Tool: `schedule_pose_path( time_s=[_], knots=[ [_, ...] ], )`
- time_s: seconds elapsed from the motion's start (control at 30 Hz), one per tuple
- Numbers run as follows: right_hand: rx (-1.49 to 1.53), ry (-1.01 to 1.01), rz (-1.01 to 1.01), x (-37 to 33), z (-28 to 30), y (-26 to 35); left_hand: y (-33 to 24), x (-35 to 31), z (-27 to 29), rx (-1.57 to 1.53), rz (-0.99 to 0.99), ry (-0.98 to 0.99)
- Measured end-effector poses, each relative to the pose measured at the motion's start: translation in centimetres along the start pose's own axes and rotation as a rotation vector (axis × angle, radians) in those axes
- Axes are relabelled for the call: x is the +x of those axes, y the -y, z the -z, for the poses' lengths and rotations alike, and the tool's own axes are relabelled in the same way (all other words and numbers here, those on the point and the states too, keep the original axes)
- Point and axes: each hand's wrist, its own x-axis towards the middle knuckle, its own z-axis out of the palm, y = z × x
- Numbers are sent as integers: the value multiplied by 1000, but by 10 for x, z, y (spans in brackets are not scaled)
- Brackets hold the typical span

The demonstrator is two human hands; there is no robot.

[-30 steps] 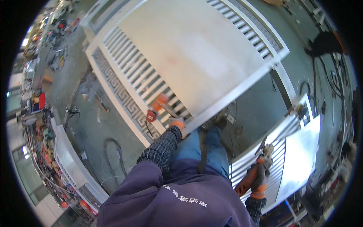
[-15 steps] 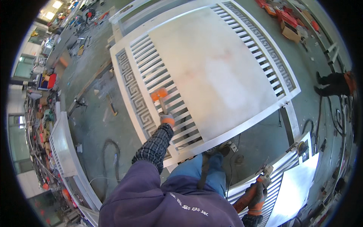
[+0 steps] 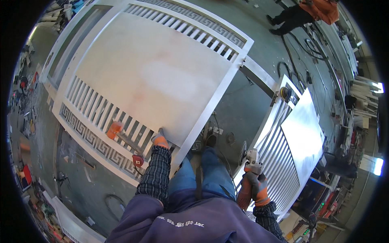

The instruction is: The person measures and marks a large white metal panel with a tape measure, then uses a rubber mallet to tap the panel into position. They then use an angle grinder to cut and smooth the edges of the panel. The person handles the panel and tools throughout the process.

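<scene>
My left hand (image 3: 160, 140), in a grey and orange glove, is at the near edge of a white metal panel (image 3: 182, 109). Its visible fingers stretch onto the panel and hold nothing that I can see. Beside it, an orange-headed mallet (image 3: 115, 130) lies across the slats of the white frame (image 3: 216, 99), its handle toward me. On the right, my gloved right hand (image 3: 259, 187) is closed round an angle grinder (image 3: 254, 161). The grinder's disc is close to the edge of a second slatted white panel (image 3: 273, 154).
A small red case (image 3: 137, 160) rests near the mallet handle. Another grinder-like tool (image 3: 286, 94) sits at the far end of the second panel. Black hoses (image 3: 291, 52) cross the floor at far right, where a person in orange (image 3: 320, 10) stands. Cables run near my feet.
My left hand has let go of the mallet, which now lies on the slats. The view has turned right. The grinder in my right hand has come up beside the second panel.
</scene>
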Motion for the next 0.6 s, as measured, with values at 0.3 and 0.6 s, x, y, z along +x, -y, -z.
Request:
schedule_pose_path(
  time_s=[0.3,0.6],
  knots=[
    [98,-48,-64,8,22,-38,-15,-32,8,-210,-169,339],
    [163,9,-32,35,56,-68,32,-99,9,136,-243,256]
  ],
)
